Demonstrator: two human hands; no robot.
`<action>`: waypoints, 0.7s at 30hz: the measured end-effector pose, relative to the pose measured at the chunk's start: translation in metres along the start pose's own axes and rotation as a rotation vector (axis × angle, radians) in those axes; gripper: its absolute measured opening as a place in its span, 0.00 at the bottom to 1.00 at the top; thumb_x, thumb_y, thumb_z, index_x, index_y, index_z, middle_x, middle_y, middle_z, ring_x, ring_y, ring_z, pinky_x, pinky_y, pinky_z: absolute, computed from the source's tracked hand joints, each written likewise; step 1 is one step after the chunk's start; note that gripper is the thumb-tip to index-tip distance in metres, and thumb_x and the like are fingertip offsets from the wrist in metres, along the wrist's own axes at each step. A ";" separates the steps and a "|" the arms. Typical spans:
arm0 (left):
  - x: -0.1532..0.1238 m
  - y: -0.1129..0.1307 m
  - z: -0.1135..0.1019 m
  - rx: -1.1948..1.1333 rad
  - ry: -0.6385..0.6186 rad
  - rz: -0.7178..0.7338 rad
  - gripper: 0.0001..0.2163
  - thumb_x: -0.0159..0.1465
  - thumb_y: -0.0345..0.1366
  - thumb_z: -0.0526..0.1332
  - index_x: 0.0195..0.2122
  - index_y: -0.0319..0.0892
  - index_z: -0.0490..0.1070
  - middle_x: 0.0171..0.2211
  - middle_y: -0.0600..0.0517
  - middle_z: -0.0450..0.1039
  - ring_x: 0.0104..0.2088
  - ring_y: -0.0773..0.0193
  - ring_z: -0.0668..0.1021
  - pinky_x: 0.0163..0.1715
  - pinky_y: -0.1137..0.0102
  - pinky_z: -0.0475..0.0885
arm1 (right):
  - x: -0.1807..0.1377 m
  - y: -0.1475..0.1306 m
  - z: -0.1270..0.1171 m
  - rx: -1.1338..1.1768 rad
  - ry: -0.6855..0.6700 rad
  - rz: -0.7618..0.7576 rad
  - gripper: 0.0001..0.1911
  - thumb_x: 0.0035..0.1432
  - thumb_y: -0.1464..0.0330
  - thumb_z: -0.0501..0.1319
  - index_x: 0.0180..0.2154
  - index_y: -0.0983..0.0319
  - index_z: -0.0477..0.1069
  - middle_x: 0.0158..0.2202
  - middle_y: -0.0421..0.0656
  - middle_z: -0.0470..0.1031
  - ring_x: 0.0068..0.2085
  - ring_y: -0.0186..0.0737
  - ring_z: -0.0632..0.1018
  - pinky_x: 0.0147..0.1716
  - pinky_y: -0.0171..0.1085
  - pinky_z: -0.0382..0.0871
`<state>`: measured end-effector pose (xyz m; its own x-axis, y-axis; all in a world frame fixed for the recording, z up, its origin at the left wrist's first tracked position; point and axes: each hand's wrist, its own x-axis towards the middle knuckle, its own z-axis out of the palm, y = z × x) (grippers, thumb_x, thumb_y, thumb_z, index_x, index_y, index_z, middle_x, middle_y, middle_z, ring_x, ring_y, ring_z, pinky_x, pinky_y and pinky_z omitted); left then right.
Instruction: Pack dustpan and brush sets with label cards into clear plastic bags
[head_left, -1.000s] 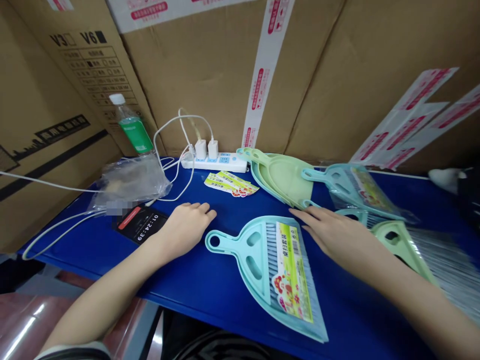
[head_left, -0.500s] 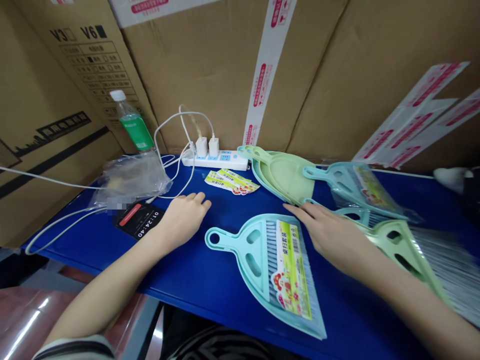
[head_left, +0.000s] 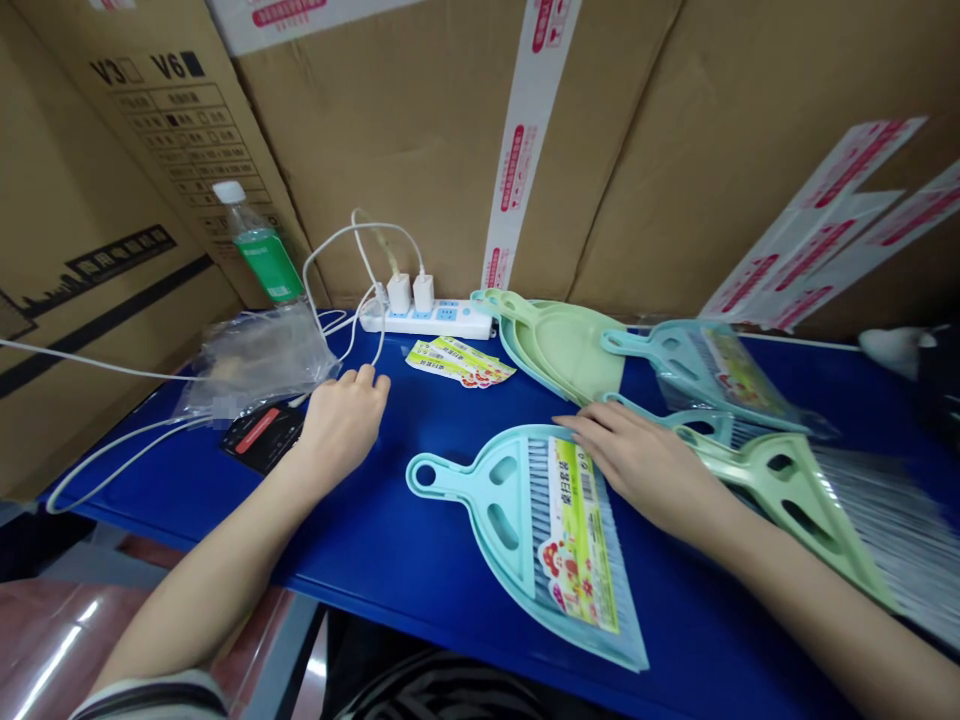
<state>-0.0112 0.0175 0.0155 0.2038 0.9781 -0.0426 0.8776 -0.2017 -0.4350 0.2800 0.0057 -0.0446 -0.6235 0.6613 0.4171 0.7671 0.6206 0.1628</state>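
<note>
A teal dustpan and brush set (head_left: 525, 520) with a yellow-green label lies on the blue table (head_left: 390, 540) in front of me. My right hand (head_left: 645, 465) rests flat, fingers stretched, on the set's upper right edge. My left hand (head_left: 341, 420) lies palm down on the table, fingers apart and empty, beside a clear plastic bag (head_left: 255, 360) and a white cable (head_left: 352, 350). It partly covers a black phone (head_left: 259, 435).
Stacked green dustpans (head_left: 562, 345), a bagged teal set (head_left: 705, 370), a green brush set (head_left: 795, 490), loose labels (head_left: 461, 362), a white power strip (head_left: 427, 318) and a green-labelled bottle (head_left: 259, 250) stand further back. Cardboard boxes (head_left: 420, 130) wall the table.
My left hand slid left and back toward the plastic bag, now over part of the phone. My right hand shifted left onto the teal set's edge.
</note>
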 end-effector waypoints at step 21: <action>0.005 -0.036 -0.013 -0.074 -0.019 -0.462 0.18 0.67 0.26 0.44 0.51 0.35 0.69 0.47 0.33 0.69 0.47 0.45 0.76 0.38 0.60 0.74 | 0.000 0.000 0.000 0.086 -0.041 0.080 0.19 0.68 0.66 0.45 0.46 0.62 0.74 0.36 0.47 0.78 0.39 0.44 0.78 0.38 0.41 0.73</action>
<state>-0.0366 0.0296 0.0425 -0.2235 0.9668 0.1236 0.9032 0.2531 -0.3466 0.2800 0.0057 -0.0445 -0.5674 0.7258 0.3888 0.8001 0.5977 0.0519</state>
